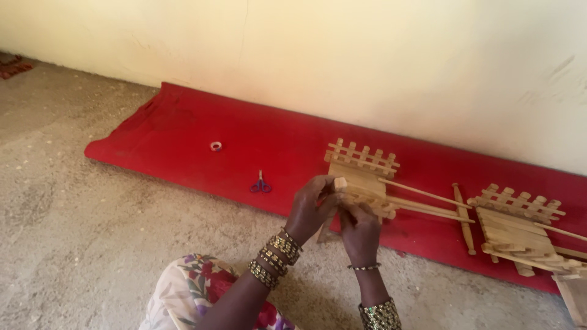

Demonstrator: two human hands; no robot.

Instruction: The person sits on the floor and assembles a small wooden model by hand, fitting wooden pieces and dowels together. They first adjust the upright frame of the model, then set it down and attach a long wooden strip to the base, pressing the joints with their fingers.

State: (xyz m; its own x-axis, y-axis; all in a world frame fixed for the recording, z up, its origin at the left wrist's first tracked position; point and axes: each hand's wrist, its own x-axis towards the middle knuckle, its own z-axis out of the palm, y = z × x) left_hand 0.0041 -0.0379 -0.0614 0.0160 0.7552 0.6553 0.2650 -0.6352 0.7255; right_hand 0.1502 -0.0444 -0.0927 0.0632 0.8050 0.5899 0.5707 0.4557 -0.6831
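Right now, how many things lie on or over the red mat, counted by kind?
Wooden slatted frames: 2, one gripped by the left hand and right hand, one lying at the right
Loose wooden stick: 1
Scissors: 1
Tape roll: 1
Total: 5, on the red mat

Rough grey floor (79, 226), sandy and bare near the left edge. Along the wall, a long red mat (183, 137) flat on the floor. On the mat: small roll of tape (216, 146) near the left end; little scissors (261, 185) close to the front edge; wooden slat frame (362, 168) in the middle; thin wooden stick (464, 217) beside it; second wooden slat frame (520, 223) at the right end, partly over the mat's front edge.
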